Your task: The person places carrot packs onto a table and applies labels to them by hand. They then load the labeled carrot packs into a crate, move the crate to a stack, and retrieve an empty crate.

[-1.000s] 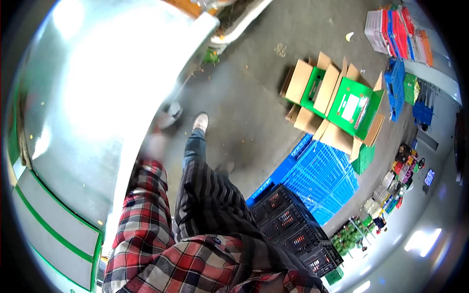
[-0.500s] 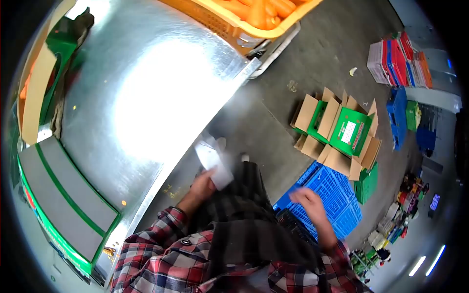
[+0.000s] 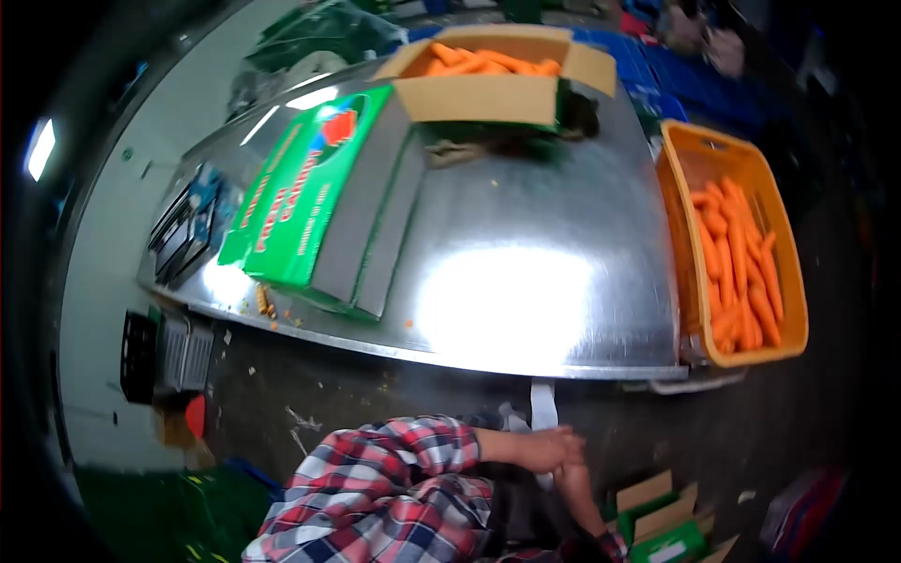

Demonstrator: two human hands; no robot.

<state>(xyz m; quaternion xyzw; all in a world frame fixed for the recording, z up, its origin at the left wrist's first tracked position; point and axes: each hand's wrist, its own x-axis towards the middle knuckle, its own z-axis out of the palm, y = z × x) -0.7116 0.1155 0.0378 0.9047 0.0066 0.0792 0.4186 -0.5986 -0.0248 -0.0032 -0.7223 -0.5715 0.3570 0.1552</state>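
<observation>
Low in the view, in front of my body, my two hands meet over a thin white sheet (image 3: pixel 542 407). My left hand (image 3: pixel 537 450) is closed on it, and the sheet sticks out above and below the fingers. Against those fingers, from the right, my right hand (image 3: pixel 572 466) is closed too; whatever it pinches is hidden. Just beyond the hands runs the front edge of a metal table (image 3: pixel 450 216). A green and grey carrot box (image 3: pixel 319 202) lies at the table's left.
At the table's back stands an open cardboard box (image 3: pixel 479 101) of carrots. An orange crate (image 3: pixel 794 324) full of carrots is at the right end. Open green cartons (image 3: pixel 668 525) sit on the floor at lower right. Grey and black crates (image 3: pixel 185 357) stand at left.
My view has turned left towards the table. My right hand, apart and over the blue crates before, has come over to my left hand at the white sheet.
</observation>
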